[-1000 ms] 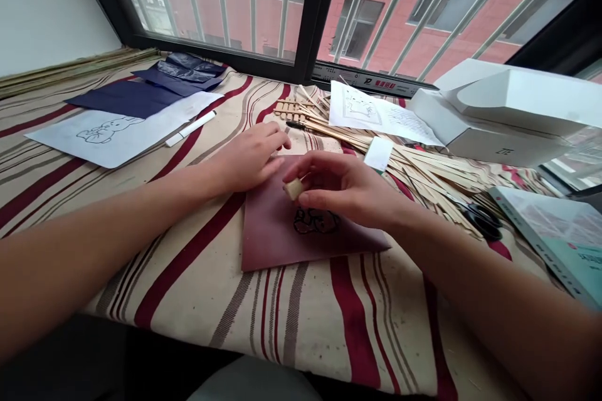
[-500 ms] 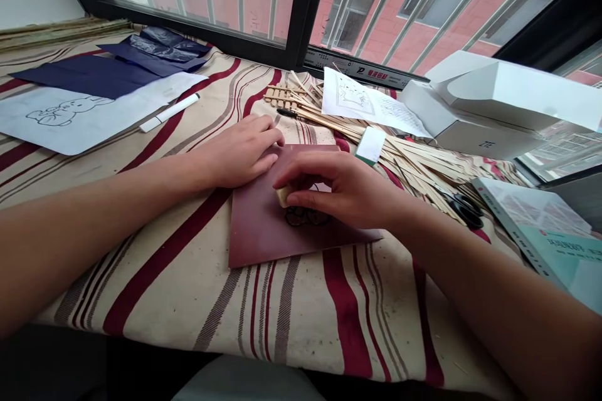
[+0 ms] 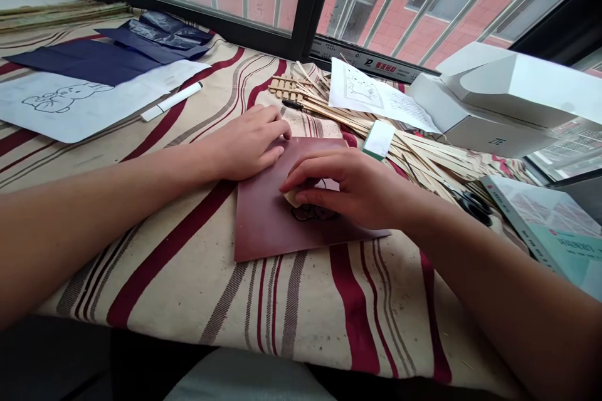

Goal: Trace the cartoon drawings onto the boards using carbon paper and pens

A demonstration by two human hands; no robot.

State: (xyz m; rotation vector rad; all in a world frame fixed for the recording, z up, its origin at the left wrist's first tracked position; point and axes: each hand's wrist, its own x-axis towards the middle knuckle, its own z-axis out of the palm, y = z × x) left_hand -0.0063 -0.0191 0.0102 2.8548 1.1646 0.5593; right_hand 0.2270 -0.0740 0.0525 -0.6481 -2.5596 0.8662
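Now, from your head camera: your left hand (image 3: pixel 249 144) lies flat on the upper left corner of the dark red sheet (image 3: pixel 266 225), fingers straight and pressed together, palm down on its edge. Your right hand (image 3: pixel 350 187) sits on the middle of that sheet, its thumb and fingers pinching a small pale block (image 3: pixel 291 198), which touches the surface just above a black line drawing (image 3: pixel 314 213). The drawing is partly hidden under your fingers. The sheet lies on the striped cloth (image 3: pixel 197 301), close to the near edge. Just beyond your right hand, a pile of thin wooden strips (image 3: pixel 423 156) fans out, with a small white card (image 3: pixel 379 139) on it. To the far left lie a white paper with a rabbit outline (image 3: pixel 61 106), dark blue sheets (image 3: pixel 89 59) and a white marker (image 3: pixel 172 101). A white box (image 3: pixel 493 100) and a book (image 3: pixel 545 219) sit to your right.
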